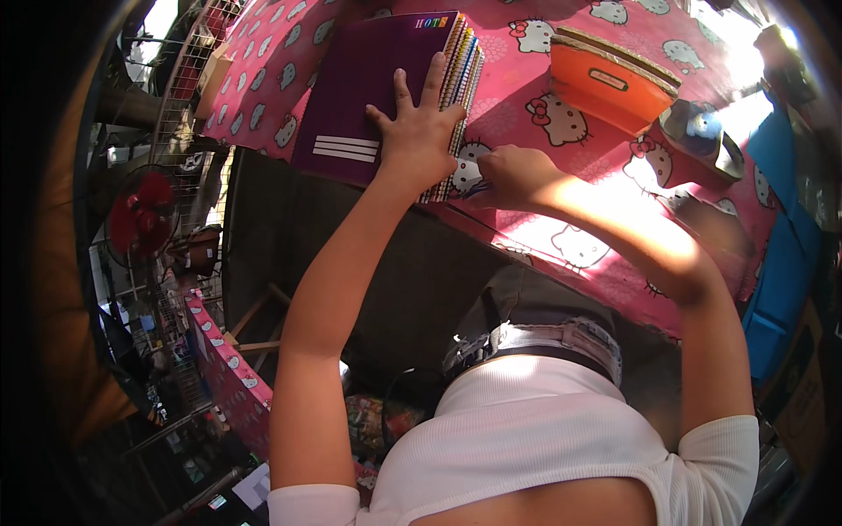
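Note:
A stack of spiral notebooks (pixel 345 96), the top one with a dark purple cover and white label lines, lies at the near edge of the table. My left hand (pixel 414 131) presses flat on that cover with its fingers spread, the thumb reaching over the wire-bound right edge. Right beside the stack's lower right corner, my right hand (pixel 516 177) is closed in a fist. From it a small pale and bluish piece (pixel 474 179) sticks out toward the bindings; its kind is too hidden to tell.
A pink cartoon-cat cloth (pixel 579 250) covers the table. Toward the far right stand an orange box with cardboard edges (pixel 605 95) and a dark rounded object (pixel 702 140). Blue material (pixel 776 280) hangs at the right. A red fan (pixel 142 215) and wire racks (pixel 180 96) are on the left.

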The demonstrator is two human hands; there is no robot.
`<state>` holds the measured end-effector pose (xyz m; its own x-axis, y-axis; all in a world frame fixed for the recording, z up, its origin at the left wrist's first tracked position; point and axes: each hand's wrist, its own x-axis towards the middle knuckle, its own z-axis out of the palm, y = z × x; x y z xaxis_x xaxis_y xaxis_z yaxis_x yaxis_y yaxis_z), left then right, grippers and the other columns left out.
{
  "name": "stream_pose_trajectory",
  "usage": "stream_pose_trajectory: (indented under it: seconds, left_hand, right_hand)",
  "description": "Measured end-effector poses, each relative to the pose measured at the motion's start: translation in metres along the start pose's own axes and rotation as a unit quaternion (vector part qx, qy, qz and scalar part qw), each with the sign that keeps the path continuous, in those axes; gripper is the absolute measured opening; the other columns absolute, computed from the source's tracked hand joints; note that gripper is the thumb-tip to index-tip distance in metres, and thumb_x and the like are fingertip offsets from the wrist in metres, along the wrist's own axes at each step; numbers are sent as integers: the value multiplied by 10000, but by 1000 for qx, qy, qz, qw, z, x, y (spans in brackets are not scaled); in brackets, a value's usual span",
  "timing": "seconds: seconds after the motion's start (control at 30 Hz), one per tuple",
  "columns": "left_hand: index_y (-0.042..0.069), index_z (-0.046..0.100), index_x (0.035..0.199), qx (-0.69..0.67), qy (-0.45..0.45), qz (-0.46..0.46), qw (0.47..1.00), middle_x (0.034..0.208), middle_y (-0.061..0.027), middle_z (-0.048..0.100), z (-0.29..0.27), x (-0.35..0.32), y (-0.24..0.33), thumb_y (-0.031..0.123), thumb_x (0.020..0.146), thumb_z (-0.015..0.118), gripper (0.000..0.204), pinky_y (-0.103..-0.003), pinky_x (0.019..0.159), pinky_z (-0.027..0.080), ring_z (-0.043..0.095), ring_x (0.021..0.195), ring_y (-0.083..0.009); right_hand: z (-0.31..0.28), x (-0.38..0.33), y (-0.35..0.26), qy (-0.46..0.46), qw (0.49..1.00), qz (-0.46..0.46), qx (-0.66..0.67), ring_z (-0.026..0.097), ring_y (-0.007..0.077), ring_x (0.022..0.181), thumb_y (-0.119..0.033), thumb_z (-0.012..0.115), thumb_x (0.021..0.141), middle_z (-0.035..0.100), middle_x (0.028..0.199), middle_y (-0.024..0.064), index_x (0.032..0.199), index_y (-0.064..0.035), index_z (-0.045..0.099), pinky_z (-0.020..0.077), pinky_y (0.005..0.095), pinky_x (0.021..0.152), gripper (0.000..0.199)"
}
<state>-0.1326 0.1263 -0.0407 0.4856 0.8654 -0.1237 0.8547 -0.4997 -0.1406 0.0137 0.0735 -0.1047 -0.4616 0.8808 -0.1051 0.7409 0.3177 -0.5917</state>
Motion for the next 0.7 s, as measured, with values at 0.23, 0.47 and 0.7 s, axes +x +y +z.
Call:
stream_pose_trajectory:
  seconds: [0.23, 0.47, 0.7]
  left_hand:
    - [242, 607, 1112, 0, 7, 6, 1000, 1578, 7, 1, 0, 0, 1, 189, 569, 814, 584, -785, 945, 254, 77, 1403, -473]
    - [237, 601, 1122, 5, -11, 3, 1000, 1578, -17, 14, -2, -1, 1, 219, 620, 804, 541, -784, 953, 245, 78, 1404, -473]
    - [241, 614, 1100, -2, 3, -3, 1000, 1581, 10, 2, -1, 0, 1, 193, 565, 810, 572, -790, 949, 241, 70, 1404, -475]
  right_hand:
    - [35, -14, 17, 168, 961, -133, -176, 543, 245, 1035, -225, 632, 778, 544, 1058, 81, 1055, -114, 608, 399, 484, 946, 299]
    - [-12, 0, -20, -147, 985, 79, -42, 594, 256, 976, -377, 708, 752, 585, 1046, 89, 998, -83, 640, 468, 320, 860, 389]
    - [15, -12, 7, 123, 978, -85, -148, 533, 248, 1009, -360, 722, 727, 537, 1017, 81, 1001, -127, 604, 410, 412, 847, 379]
